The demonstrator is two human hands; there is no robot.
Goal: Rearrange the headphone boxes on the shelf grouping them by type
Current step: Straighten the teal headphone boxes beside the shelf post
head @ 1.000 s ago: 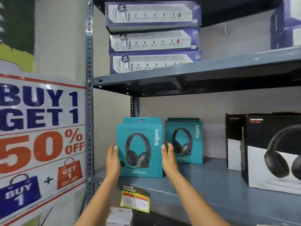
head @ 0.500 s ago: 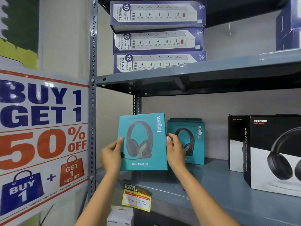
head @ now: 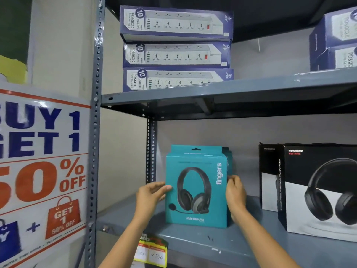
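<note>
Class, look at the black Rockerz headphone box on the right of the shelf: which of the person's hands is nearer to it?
Right. The right hand grips the teal box's right edge, facing the Rockerz box; the left hand is on its far edge.

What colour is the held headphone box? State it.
Teal headphone box, clearest in the head view.

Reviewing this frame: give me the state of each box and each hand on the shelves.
Front teal box: upright, held at both sides.
Rear teal box: upright, mostly hidden behind it.
Black boxes: upright, untouched.
Power strip boxes: stacked flat, three high.
Left hand: on left edge.
Right hand: on right edge.
</note>
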